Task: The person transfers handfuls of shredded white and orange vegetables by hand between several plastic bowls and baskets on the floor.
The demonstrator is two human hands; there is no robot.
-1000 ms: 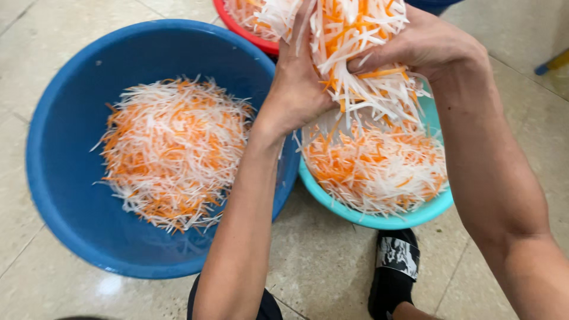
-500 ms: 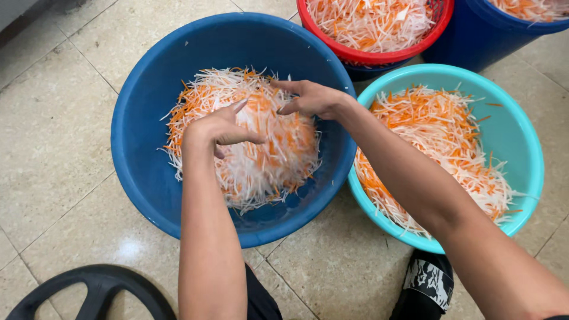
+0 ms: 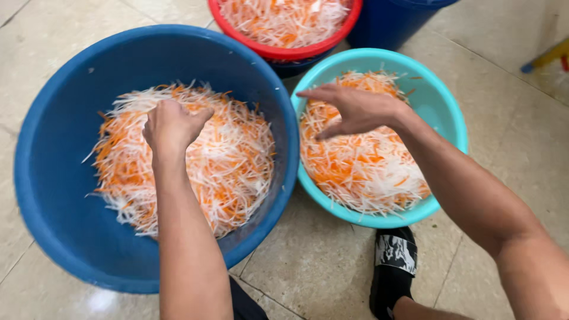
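Note:
A big blue basin (image 3: 59, 118) on the tiled floor holds a heap of shredded white and orange vegetable strips (image 3: 231, 160). My left hand (image 3: 172, 127) hovers over that heap, fingers curled in, nothing clearly in it. To the right stands a smaller turquoise basin (image 3: 438, 106) with more strips (image 3: 361, 172). My right hand (image 3: 355, 109) floats above it, palm down, fingers spread and holding nothing.
A red basin (image 3: 284, 50) full of the same strips sits at the top, resting on a dark blue tub. Another dark blue container (image 3: 391, 21) stands at the top right. My black sandal (image 3: 394, 269) rests below the turquoise basin.
A second ago both hands held a bundle of strips over the turquoise basin. They carried it to the blue basin and dropped it; now my right hand is back above the turquoise basin.

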